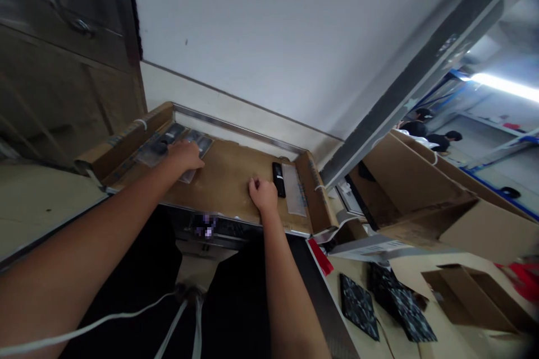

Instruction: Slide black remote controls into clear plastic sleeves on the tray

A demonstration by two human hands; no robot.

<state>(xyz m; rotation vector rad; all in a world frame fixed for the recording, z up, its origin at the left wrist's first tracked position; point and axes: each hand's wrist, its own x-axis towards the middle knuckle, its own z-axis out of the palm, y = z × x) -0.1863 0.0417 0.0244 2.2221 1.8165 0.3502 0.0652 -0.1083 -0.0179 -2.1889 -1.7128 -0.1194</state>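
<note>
My left hand [185,156] lies over clear plastic bags [149,152] at the left end of a cardboard-lined tray [227,165]. Its fingers curl down on a bag whose corner shows below the palm; the fingertips are partly hidden. Dark items lie among these bags. My right hand [264,194] is closed over the tray's middle right, its fingers curled inward; whatever they may hold is hidden. Just right of it rests a black narrow packet [278,179] with a small white label. Beside that lies a flat clear plastic sleeve [293,189].
Cardboard walls [314,190] edge the tray, with a white panel [252,28] behind. To the right stand a large open carton [421,196], dark patterned pouches [359,307] and a smaller carton [471,297]. Other people [442,140] sit farther back. White cords [197,325] hang by my lap.
</note>
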